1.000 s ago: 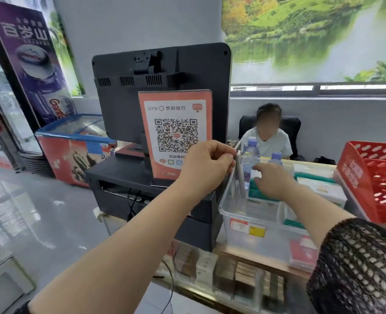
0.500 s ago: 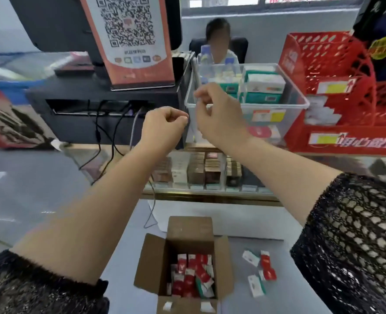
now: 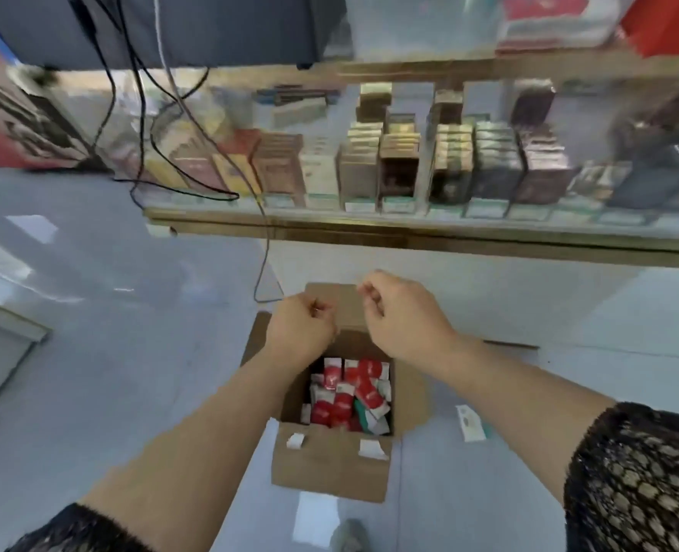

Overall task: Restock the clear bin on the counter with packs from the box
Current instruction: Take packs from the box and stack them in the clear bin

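Note:
An open cardboard box (image 3: 329,470) stands on the grey floor below me, with several red-and-white packs (image 3: 345,392) jumbled inside. My left hand (image 3: 302,332) hovers over the box's far left corner, fingers curled in, nothing visible in it. My right hand (image 3: 403,316) hovers over the far flap, its fingers curled too and holding nothing. The two hands are close together but apart. Only the blurred bottom of the clear bin (image 3: 421,29) shows, on the counter at the top edge.
A glass display counter (image 3: 409,229) with rows of cartons fills the upper half. Black cables (image 3: 146,113) hang from a black stand (image 3: 170,25) at upper left. One loose pack (image 3: 471,424) lies on the floor right of the box. A red basket (image 3: 664,17) sits top right.
My view has swung down from the counter to the floor. Both hands have dropped from the bin's rim to just above the open box, staying curled.

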